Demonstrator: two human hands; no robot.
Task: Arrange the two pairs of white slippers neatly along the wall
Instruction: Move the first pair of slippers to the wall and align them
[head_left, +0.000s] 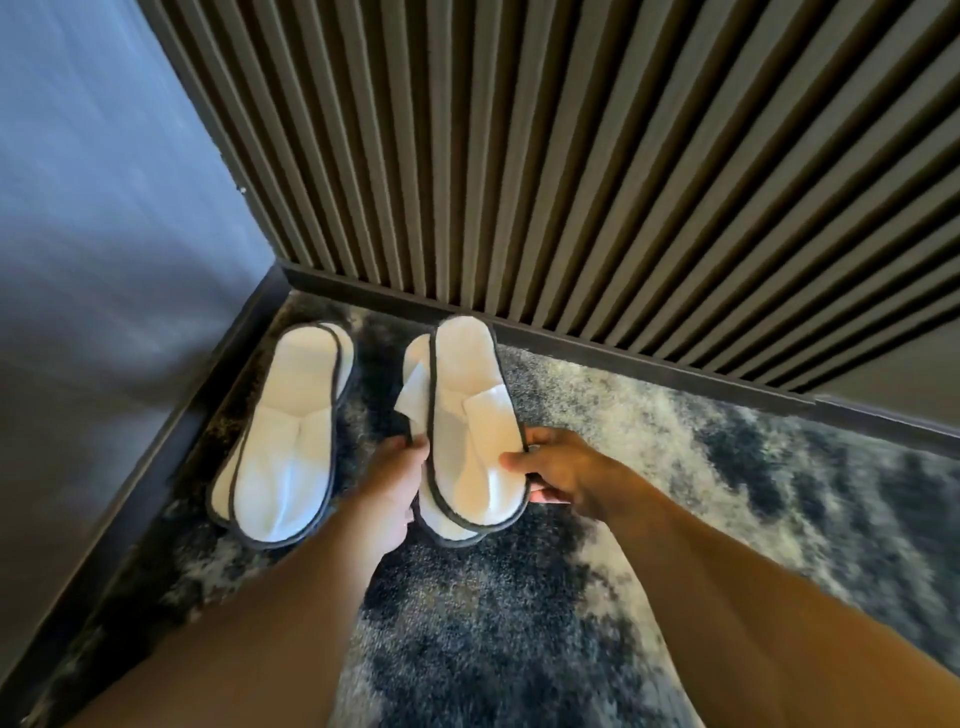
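The slatted wall (597, 156) is met by the mottled carpet (675, 467) at a dark skirting; one stacked slipper pair (283, 441) is laid in the corner; the second pair (467, 426) is gripped beside it, left hand (387, 483) and right hand (566, 475) fingers clamped on its edges.

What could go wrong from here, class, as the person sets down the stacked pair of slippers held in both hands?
1. The held pair is stacked, the lower slipper offset; on release, the top one may slide off askew.
2. Left hand and right hand pinch only the near ends, so the far ends could swing and land crooked against the slatted wall.
3. It could crowd the other pair lying near the corner.
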